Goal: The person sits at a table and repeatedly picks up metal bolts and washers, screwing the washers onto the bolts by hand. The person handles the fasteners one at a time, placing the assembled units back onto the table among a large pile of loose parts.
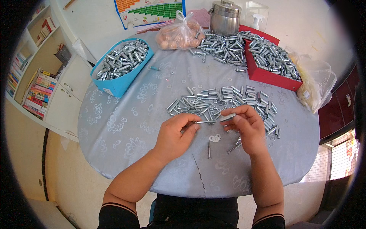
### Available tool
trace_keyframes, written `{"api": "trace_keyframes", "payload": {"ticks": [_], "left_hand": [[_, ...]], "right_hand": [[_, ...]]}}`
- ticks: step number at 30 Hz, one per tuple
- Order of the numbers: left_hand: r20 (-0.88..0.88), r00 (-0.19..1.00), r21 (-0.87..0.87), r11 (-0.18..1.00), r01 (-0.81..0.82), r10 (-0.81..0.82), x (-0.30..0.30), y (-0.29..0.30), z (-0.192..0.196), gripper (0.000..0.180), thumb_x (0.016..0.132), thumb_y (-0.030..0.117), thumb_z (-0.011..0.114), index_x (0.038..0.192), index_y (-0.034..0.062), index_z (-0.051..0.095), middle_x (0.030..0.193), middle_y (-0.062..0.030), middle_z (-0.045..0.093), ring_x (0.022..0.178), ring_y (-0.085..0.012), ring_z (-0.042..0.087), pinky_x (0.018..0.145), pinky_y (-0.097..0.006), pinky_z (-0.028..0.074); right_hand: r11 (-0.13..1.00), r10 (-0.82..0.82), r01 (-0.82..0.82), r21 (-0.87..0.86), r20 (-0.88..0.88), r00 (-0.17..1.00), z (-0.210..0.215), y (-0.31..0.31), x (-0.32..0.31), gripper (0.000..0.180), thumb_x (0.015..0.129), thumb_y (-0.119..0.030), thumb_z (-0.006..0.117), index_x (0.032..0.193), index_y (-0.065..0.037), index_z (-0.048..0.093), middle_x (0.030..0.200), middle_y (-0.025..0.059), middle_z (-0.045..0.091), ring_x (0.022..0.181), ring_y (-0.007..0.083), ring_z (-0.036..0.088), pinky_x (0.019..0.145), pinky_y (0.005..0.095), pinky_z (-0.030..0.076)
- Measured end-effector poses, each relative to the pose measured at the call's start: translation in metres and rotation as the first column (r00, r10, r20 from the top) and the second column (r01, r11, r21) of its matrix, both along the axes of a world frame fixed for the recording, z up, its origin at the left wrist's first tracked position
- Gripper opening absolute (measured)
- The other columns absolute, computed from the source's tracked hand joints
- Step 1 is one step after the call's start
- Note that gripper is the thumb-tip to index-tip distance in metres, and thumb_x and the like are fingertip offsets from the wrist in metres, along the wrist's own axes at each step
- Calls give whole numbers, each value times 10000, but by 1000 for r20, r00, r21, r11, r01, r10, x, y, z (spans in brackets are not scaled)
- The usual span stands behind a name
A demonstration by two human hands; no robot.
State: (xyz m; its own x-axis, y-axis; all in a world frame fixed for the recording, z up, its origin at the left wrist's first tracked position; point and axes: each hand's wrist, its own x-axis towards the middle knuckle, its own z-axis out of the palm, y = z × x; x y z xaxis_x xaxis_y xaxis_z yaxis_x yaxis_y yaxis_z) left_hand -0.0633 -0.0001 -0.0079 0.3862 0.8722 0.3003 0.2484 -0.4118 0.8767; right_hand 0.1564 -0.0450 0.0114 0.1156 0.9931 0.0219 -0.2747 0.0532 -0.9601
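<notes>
In front of me, my left hand [174, 137] pinches a thin silver bolt [207, 122] near its left end, so the bolt lies level and points right. Facing it, my right hand [249, 128] grips a thicker silver metal sleeve [227, 117] between thumb and fingers. The bolt's tip is close to the sleeve; whether they touch I cannot tell. Just beyond both hands spreads a loose pile of metal sleeves [206, 105] with rings among them. Nearer me are a few flat washers [214, 138], a single upright-lying bolt [209, 149] and more bolts [233, 148] partly under my right hand.
A blue container [121, 84] full of metal fasteners stands at the far left. A red box [268, 76] at the far right is heaped with more, beside a clear plastic bag [318, 82]. Behind are a tied bag of round brown items [179, 36] and a steel pot [225, 19].
</notes>
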Motion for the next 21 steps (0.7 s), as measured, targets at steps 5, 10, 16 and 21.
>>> {"api": "trace_keyframes", "payload": {"ticks": [5, 10, 16, 21], "left_hand": [[48, 999, -42, 999, 16, -14, 1, 0, -2, 162, 874, -8, 628, 1034, 5, 656, 928, -73, 687, 825, -128, 670, 725, -254, 527], [332, 943, -291, 950, 110, -8, 2, 1, -1, 155, 898, -13, 599, 1051, -13, 624, 989, -79, 680, 859, -141, 670, 775, -257, 531], [468, 884, -383, 901, 203, 0, -1, 9, 0, 164, 892, -23, 597, 1056, -17, 603, 1027, -107, 676, 884, -158, 671, 797, -278, 543], [491, 871, -389, 897, 210, 9, -1, 9, -1, 163, 890, -28, 592, 1052, -15, 602, 1027, -112, 677, 877, -167, 675, 803, -294, 551]], "right_hand": [[999, -38, 23, 45, 382, 924, -16, 1, 8, 113, 926, -46, 576, 1028, -5, 599, 838, 52, 602, 713, 120, 582, 657, 252, 492], [991, 29, -110, 82, 659, 751, -6, -3, -3, 199, 870, -13, 626, 1068, -9, 641, 926, 91, 601, 750, 169, 588, 654, 270, 479], [980, 9, -144, 138, 692, 722, -5, -3, -3, 215, 833, 11, 650, 1048, -6, 644, 912, 101, 598, 747, 185, 598, 656, 278, 487], [978, 10, -153, 142, 698, 716, -4, -4, -4, 210, 826, 20, 650, 1035, 1, 644, 913, 104, 598, 747, 191, 609, 658, 282, 498]]}}
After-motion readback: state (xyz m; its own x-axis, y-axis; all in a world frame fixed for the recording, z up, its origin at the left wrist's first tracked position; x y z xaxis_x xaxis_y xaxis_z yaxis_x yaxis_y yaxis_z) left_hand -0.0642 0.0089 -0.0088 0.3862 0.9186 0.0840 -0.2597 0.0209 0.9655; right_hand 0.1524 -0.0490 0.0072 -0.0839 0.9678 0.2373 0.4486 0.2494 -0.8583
